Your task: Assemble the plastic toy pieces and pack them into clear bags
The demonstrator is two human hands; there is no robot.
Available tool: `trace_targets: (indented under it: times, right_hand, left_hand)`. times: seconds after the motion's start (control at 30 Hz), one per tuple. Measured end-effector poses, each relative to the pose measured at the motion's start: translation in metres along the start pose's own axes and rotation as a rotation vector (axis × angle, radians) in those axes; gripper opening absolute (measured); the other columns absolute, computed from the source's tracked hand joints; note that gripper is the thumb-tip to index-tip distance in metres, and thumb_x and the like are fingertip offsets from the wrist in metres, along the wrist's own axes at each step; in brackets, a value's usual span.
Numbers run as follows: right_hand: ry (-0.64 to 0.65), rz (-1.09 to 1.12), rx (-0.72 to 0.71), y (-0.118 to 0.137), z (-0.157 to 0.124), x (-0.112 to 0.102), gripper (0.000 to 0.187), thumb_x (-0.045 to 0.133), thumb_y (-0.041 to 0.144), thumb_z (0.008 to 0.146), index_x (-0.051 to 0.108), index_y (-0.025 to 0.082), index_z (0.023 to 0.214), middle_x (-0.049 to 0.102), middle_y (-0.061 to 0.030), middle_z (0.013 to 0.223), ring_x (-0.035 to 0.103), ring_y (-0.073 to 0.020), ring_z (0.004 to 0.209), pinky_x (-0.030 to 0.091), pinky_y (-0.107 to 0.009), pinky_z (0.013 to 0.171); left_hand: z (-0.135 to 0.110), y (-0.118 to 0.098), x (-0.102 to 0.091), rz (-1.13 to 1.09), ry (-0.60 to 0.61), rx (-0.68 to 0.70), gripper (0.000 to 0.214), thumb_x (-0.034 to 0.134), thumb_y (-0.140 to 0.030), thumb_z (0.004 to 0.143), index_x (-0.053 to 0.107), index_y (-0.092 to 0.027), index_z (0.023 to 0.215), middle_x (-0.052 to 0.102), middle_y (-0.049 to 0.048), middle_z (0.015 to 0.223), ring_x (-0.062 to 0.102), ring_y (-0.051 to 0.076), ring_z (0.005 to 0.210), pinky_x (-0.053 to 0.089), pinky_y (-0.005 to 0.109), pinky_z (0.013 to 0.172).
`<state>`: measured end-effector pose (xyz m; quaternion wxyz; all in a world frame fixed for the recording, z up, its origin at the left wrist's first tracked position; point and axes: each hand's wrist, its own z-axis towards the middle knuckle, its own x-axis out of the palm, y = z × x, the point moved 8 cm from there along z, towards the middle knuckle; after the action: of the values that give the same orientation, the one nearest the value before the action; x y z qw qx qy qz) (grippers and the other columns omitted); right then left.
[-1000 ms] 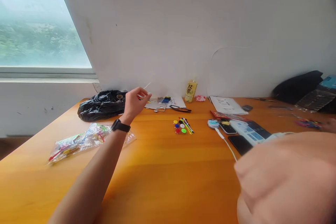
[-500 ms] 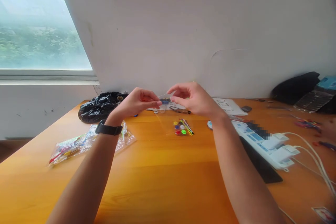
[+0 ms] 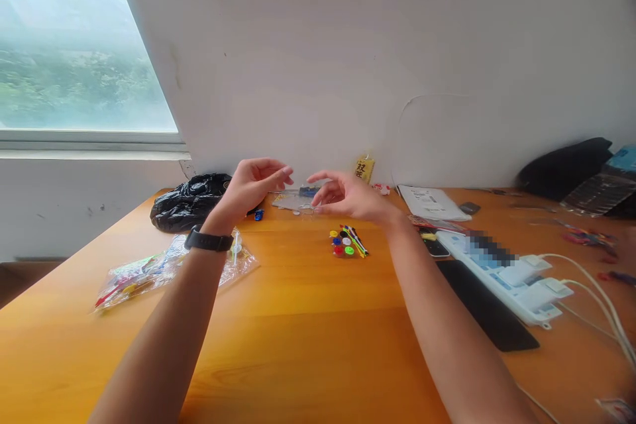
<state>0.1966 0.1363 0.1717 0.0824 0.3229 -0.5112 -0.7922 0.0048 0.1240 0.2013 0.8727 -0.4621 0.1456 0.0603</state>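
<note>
My left hand (image 3: 251, 185) hovers above the far side of the orange table (image 3: 308, 338), fingers loosely apart and holding nothing; a black watch (image 3: 207, 240) is on its wrist. My right hand (image 3: 348, 197) hovers a little to the right, forefinger stretched out, also with nothing in it. Between and just behind the hands, a small clear packet (image 3: 292, 201) lies flat on the table. A cluster of coloured buttons and thin sticks (image 3: 346, 242) sits just in front of my right hand. A small blue piece (image 3: 258, 215) lies below my left hand.
A black plastic bag (image 3: 191, 200) lies at the back left, with a clear bag of coloured pieces (image 3: 163, 268) in front of it. To the right are a white power strip (image 3: 507, 271) with cables, a black phone (image 3: 489, 310), papers (image 3: 430, 202) and a yellow bottle (image 3: 364, 167) by the wall.
My right hand came in from close to the camera and met the left around something clear. Now the hands have drawn apart, fingers opened, and the clear packet lies on the table.
</note>
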Motion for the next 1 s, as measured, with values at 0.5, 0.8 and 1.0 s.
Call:
trace_targets:
  times: [0.5,0.8,1.0]
  right_hand:
    - [-0.239,-0.01,-0.066,0.0,0.001,-0.025,0.024,0.079,0.04,0.086,0.075,0.022,0.102,0.071,-0.0033,0.093,0.068,-0.0174,0.081,0.058,-0.034,0.079]
    - [-0.216,0.107,-0.045,-0.009,-0.001,-0.031,0.045,0.083,0.028,0.077,0.068,0.026,0.12,0.071,-0.0035,0.098,0.072,-0.0216,0.093,0.06,-0.039,0.088]
    - [-0.419,-0.062,-0.135,-0.009,0.0,-0.044,0.042,0.085,0.031,0.074,0.064,0.025,0.111,0.067,-0.0021,0.099,0.066,-0.0181,0.084,0.058,-0.035,0.079]
  left_hand:
    - [-0.007,0.011,-0.004,-0.071,0.161,-0.136,0.052,0.086,-0.043,0.079,0.072,-0.016,0.121,0.079,0.0075,0.088,0.074,0.019,0.079,0.059,0.026,0.067]
    - [-0.002,0.019,-0.018,-0.079,0.03,-0.138,0.041,0.082,-0.042,0.084,0.076,-0.018,0.117,0.078,0.0077,0.088,0.071,0.016,0.072,0.055,0.024,0.06]
    - [0.0,0.016,-0.02,-0.052,-0.027,-0.079,0.035,0.079,-0.045,0.087,0.076,-0.018,0.109,0.078,0.0073,0.09,0.071,0.015,0.076,0.056,0.024,0.066]
